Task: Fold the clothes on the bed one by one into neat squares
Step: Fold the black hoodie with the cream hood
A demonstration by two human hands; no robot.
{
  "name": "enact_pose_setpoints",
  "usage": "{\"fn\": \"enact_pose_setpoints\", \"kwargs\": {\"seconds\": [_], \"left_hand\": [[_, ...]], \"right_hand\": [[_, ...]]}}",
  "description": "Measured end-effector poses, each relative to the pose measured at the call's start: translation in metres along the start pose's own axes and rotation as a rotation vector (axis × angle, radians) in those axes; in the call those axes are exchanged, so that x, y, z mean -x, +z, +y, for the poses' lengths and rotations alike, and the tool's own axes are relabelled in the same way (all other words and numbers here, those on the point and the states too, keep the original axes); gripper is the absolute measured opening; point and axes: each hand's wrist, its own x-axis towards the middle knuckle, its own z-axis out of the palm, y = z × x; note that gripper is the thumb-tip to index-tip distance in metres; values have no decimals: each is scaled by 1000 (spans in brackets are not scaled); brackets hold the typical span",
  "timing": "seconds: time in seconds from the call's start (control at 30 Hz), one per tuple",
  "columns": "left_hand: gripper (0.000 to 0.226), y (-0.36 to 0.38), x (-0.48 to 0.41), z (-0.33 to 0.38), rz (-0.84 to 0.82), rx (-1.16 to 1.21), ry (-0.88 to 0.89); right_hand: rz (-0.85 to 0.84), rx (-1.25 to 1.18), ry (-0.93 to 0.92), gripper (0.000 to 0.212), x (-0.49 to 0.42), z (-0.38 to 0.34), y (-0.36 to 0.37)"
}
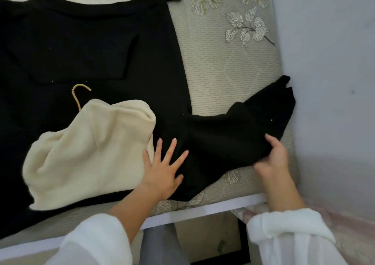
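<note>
The black hoodie (pixel 81 51) lies flat on the bed (pixel 223 71), filling its left side. Its cream hood (pixel 87 143) rests on the body near the front edge, with a drawstring (pixel 78 96) just beyond it. Your left grip (pixel 164 167) presses flat on the black fabric just beside the hood, fingers straight and spread, holding nothing. Your right grip (pixel 272 159) is curled round the folded sleeve (pixel 233 134), which reaches toward the wall (pixel 334 82).
</note>
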Motion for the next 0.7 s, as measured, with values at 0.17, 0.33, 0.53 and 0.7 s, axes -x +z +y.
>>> {"fn": "enact_pose_setpoints", "kwargs": {"seconds": [0.17, 0.33, 0.53, 0.7], "left_hand": [[65, -17, 8, -1, -112, 20, 51], [71, -24, 17, 3, -163, 208, 88], [70, -21, 24, -1, -143, 253, 119], [49, -8, 46, -13, -48, 253, 215]], "right_hand": [[-200, -128, -81, 71, 31, -24, 28], [-163, -69, -325, 43, 64, -15, 96], [-639, 1042, -815, 69, 93, 51, 201], [-861, 1832, -685, 51, 63, 92, 201]]}}
